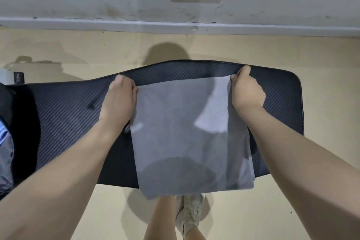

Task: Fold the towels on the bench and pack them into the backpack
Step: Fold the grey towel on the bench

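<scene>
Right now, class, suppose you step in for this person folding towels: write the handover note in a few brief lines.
Left hand grips the grey towel's far left corner; right hand grips the far right corner.
The towel lies across the black bench, its near edge hanging over the front.
A dark bag, possibly the backpack, sits at the bench's left end, mostly out of view.
Done: towel held by both far corners.
Left: finish folding, then pack it.

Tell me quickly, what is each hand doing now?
Left hand: closed grip on the far left corner of the grey fabric towel.
Right hand: closed grip on its far right corner.
</scene>
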Demonstrator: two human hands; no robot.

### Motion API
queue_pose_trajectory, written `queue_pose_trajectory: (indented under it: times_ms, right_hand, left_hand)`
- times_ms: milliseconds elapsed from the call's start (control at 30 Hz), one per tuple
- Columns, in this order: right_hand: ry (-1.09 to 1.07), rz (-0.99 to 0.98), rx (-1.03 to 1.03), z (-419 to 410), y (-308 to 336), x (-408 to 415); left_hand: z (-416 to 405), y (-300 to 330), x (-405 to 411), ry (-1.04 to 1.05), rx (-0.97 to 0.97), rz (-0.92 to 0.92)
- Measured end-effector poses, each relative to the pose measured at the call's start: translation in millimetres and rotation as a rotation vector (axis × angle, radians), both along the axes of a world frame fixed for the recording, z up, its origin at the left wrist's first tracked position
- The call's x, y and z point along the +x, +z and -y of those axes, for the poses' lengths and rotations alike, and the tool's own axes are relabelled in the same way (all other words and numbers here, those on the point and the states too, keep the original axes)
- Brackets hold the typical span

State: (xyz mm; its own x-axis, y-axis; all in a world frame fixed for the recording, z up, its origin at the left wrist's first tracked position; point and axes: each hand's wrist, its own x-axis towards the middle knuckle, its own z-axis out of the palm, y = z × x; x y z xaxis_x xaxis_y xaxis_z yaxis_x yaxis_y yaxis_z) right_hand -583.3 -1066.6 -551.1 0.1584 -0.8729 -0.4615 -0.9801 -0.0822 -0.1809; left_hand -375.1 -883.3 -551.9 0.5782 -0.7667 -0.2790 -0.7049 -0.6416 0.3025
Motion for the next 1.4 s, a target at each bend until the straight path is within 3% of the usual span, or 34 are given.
queue_pose_trajectory:
  times_ms: [100, 167, 300, 400, 567, 667, 767, 833, 933, 1033, 1100, 1167, 1233, 1400]
  right_hand:
    - [0.180, -0.005, -0.296, -33, -2, -11]
    - [0.404, 0.111, -0.438, -68, -5, -19]
    - [0.796, 0.266, -0.218, -153, -17, -39]
    - [0.887, 0.111, -0.158, -170, -33, -74]
    - [0.679, -0.172, -0.175, -148, -32, -141]
    - [0.489, -0.229, -0.142, -148, -21, -169]
    - [0.269, -0.069, -0.056, -151, -7, -164]
    - [0.125, 0.114, -0.014, -153, 6, -159]
    - [-0.073, 0.163, -0.024, -163, 14, -166]
    - [-0.393, 0.197, 0.101, -169, 15, -169]
    - [-0.469, 0.232, 0.167, -173, 12, -169]
    - [-0.484, 0.247, 0.189, -175, 7, -168]
    - [-0.549, 0.259, 0.167, -175, 2, -165]
    - [-0.652, 0.317, 0.132, -173, -6, -169]
  left_hand:
    - [-10, -1, -18, -0.091, -0.139, 0.185]
    - [-18, -3, -48, -0.185, -0.196, 0.183]
    - [-49, -17, -101, -0.404, -0.011, 0.078]
    - [-70, -33, -105, -0.404, 0.145, 0.130]
    - [-69, -32, -110, -0.341, 0.164, 0.142]
    - [-68, -26, -118, -0.257, 0.120, 0.087]
    - [-73, -8, -127, -0.133, 0.055, -0.098]
    - [-87, 6, -135, 0.005, -0.045, -0.118]
    - [-121, 9, -148, 0.317, -0.068, -0.099]
    - [-156, 2, -164, 0.736, -0.182, -0.321]
    - [-173, 2, -178, 1.042, -0.242, -0.558]
    - [-186, -1, -188, 1.196, -0.224, -0.768]
    - [-195, -3, -190, 1.256, -0.218, -0.943]
    - [-193, -5, -187, 1.082, -0.194, -1.116]
